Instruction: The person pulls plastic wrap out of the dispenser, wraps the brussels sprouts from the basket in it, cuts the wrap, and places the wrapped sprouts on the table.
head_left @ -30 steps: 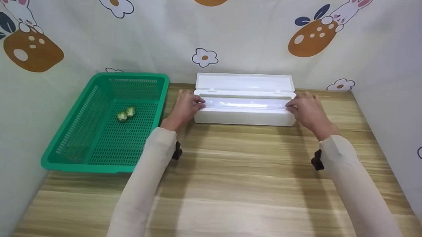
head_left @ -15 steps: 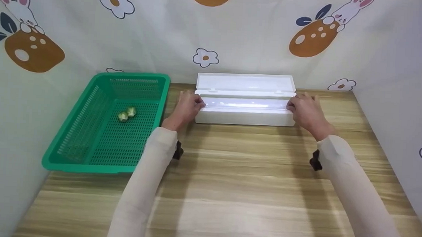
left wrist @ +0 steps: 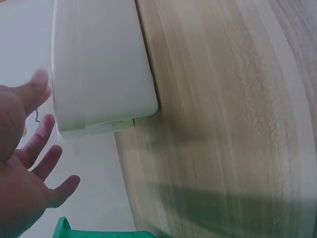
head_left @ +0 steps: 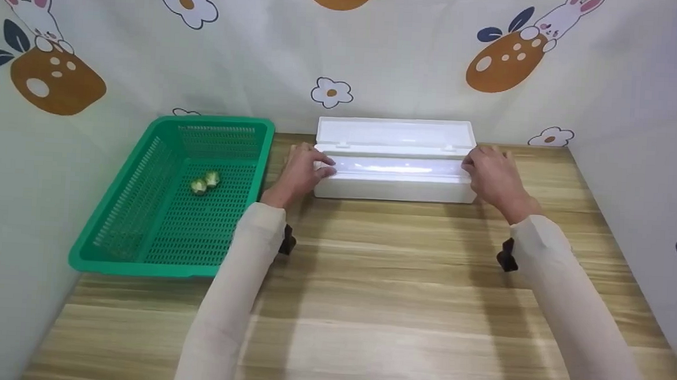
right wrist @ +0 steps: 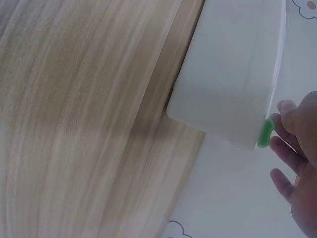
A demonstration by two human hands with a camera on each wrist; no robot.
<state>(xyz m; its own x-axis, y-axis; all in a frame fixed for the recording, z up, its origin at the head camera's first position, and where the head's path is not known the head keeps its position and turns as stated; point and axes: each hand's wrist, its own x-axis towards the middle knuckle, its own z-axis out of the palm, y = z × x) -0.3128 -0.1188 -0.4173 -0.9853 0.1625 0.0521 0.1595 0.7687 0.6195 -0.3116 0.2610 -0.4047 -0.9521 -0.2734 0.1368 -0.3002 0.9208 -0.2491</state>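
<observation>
A long white cling film box [head_left: 393, 190] stands at the back of the table, its lid [head_left: 396, 134] tipped back against the wall cloth. Clear shiny film [head_left: 397, 169] stretches across its opening. At the left end is my left hand [head_left: 302, 168], thumb and index finger parted over the rim; the left wrist view shows its other fingers spread. My right hand [head_left: 493, 175] pinches at the film's right edge with thumb and index finger; the exact contact is partly hidden. Beside those fingers, the right wrist view shows a green tab [right wrist: 266, 134] on the box end.
A green slotted basket [head_left: 137, 267] stands at the left, close to my left forearm. Two small pale green, roundish things [head_left: 205, 182] lie inside it. Patterned cloth [head_left: 403, 54] encloses the wooden table [head_left: 391, 297] at the back and sides.
My left thumb and index finger have parted and shifted slightly right over the box rim. My right hand has hardly moved. Box and basket stay where they were.
</observation>
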